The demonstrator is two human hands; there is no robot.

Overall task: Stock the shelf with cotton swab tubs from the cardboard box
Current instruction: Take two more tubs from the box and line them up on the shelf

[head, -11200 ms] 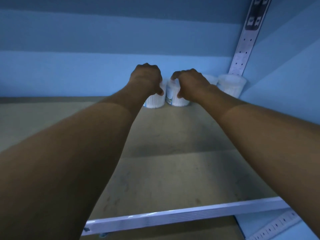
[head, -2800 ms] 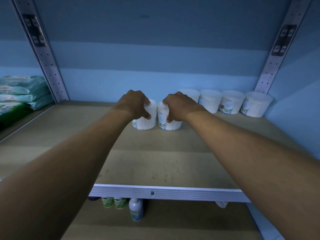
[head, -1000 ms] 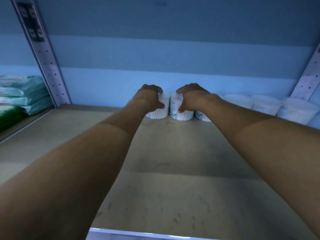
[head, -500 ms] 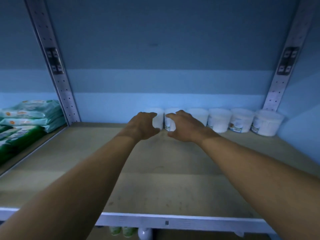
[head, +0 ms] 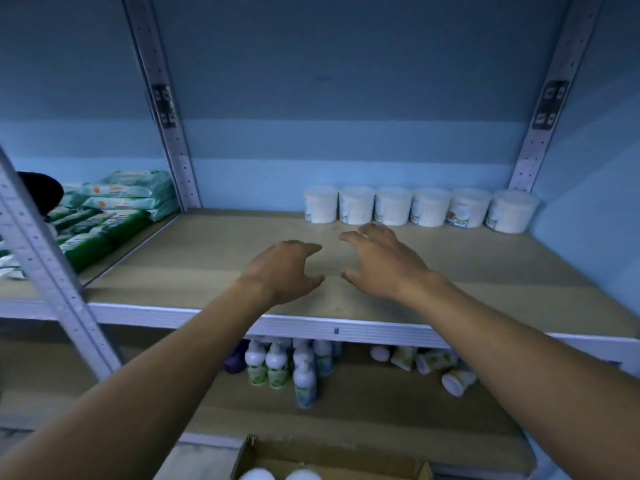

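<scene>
Six cotton swab tubs (head: 420,209) are ranged side by side in a row along the rear of the shelf (head: 194,258), towards its right end. Stacked packets (head: 114,206) are lodged in the bay to the left. Bottles (head: 287,365) are found on the lower shelf (head: 363,410). The cardboard box (head: 332,462) is placed below, in front.
</scene>
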